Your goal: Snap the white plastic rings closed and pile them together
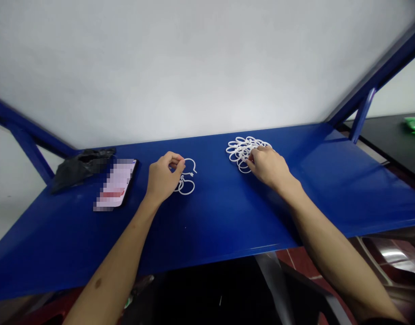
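My left hand (pixel 165 177) pinches a white plastic curtain ring (pixel 190 160) between thumb and fingers; the ring's loop is unfastened at its lower right. Just below it, more white rings (pixel 187 194) lie on the blue table (pixel 214 216), partly behind the fingers. Farther right, my right hand (pixel 270 166) reaches into a heap of several white curtain rings (pixel 239 146). Its fingers are closed at the near right side of the heap, on a ring there, though the fingertips are partly hidden.
Left of my left hand lies a phone (pixel 115 185) with a lit, blurred screen. A crumpled black plastic bag (pixel 78 167) is behind it. A white wall (pixel 200 67) rises at the back edge, and blue frame bars (pixel 363 115) slant up at both ends.
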`<state>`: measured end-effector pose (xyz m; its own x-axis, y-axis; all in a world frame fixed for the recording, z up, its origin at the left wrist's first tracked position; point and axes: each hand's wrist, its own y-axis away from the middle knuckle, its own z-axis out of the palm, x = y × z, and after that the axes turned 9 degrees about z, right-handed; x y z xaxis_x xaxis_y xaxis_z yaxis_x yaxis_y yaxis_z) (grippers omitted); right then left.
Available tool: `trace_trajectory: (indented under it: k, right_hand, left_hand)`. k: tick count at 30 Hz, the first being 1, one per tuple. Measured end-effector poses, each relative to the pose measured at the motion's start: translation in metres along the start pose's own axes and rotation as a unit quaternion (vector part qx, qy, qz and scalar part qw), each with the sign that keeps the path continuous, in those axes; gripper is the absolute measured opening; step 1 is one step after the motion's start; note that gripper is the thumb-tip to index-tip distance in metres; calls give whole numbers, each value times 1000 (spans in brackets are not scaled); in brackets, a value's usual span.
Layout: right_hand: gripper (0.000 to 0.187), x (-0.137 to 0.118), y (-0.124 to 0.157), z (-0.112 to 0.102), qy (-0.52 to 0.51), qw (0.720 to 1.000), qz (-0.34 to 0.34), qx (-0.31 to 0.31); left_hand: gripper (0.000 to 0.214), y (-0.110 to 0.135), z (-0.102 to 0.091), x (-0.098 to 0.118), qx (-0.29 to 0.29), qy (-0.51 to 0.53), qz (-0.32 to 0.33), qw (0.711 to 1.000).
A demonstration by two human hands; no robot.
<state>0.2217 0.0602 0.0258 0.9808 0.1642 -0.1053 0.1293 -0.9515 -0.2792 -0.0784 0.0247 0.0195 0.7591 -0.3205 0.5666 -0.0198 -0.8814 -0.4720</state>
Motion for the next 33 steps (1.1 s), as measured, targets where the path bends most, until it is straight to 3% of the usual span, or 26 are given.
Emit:
trace_trajectory:
  k: [5, 9, 12, 15, 17, 19, 23, 26, 29, 33]
  right_hand:
    - [20, -4, -1, -1, -28, 999, 12, 44]
    - [21, -20, 5, -1, -155, 985, -61, 42]
    - [27, -40, 17, 2, -268, 950, -158, -7]
    - [28, -59, 28, 4, -342, 905, -252, -32]
    - [26, -66, 32, 5, -374, 885, -278, -24]
    - [26, -68, 34, 7, -392, 884, -255, -3]
    - [22, -67, 34, 13, -426, 895, -134, 12]
    - [19, -69, 35, 16, -464, 882, -81, -5]
    - [23, -73, 37, 17, -491, 867, -86, -23]
    - [24, -74, 39, 19, -499, 857, -125, -21]
  left_hand:
    - [4, 2, 0, 15, 1, 36, -6, 999]
    - [4, 6, 5, 27, 0, 58, -8, 998]
    - [5, 9, 9, 28, -27, 97, -14, 995]
    - [14, 12, 11, 26, -111, 182, -36, 976]
    - [23, 13, 11, 26, -149, 219, -47, 963]
    - [31, 14, 11, 29, -127, 222, -34, 966]
    - [40, 18, 13, 35, -58, 205, 31, 977]
    - [35, 20, 16, 36, -60, 217, 4, 974]
    - [32, 22, 20, 33, -50, 248, -33, 967]
    - [26, 28, 25, 31, -21, 241, -9, 970]
